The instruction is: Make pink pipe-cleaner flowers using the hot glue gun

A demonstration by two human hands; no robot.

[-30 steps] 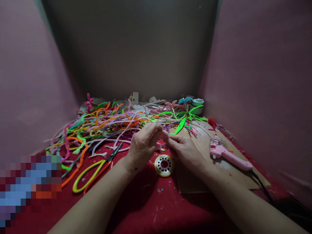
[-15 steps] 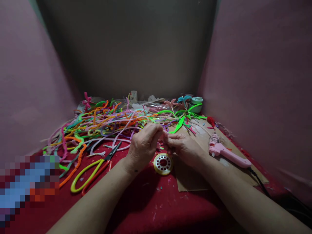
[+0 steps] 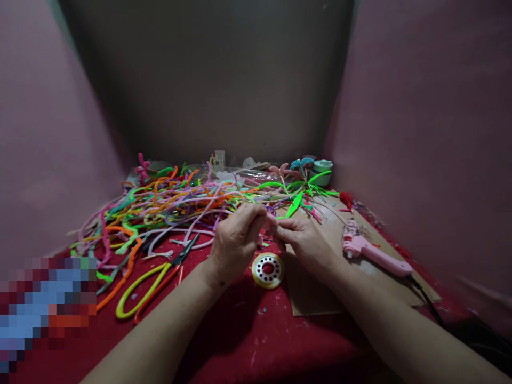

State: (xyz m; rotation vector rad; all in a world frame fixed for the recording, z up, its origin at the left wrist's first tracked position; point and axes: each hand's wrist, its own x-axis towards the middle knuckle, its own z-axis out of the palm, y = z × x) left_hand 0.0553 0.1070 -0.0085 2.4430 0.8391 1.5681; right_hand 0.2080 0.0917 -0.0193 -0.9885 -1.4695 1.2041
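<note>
My left hand (image 3: 239, 234) is closed, its fingertips meeting those of my right hand (image 3: 302, 240) in front of me. The right thumb and fingers are pinched too. Whatever sits between the two sets of fingertips is too small and too covered to name. Just below them a yellow-rimmed spool (image 3: 268, 270) with a white, holed centre lies flat on the red cloth (image 3: 240, 341). To the left of my left hand rest scissors (image 3: 172, 264) with yellow and red handles. A bright green leaf shape (image 3: 295, 205) lies just beyond my right hand.
A tangled heap of coloured pipe cleaners (image 3: 160, 200) spreads across the back left. On the right, a pink glue gun (image 3: 376, 256) with a black cord lies on a cardboard sheet (image 3: 320, 298). Fuzzy flowers (image 3: 302, 162) and a lidded jar (image 3: 322, 172) stand at the back.
Both hands stay almost in place, fingertips still together. My right fingers have shifted very slightly. Nothing else has visibly moved.
</note>
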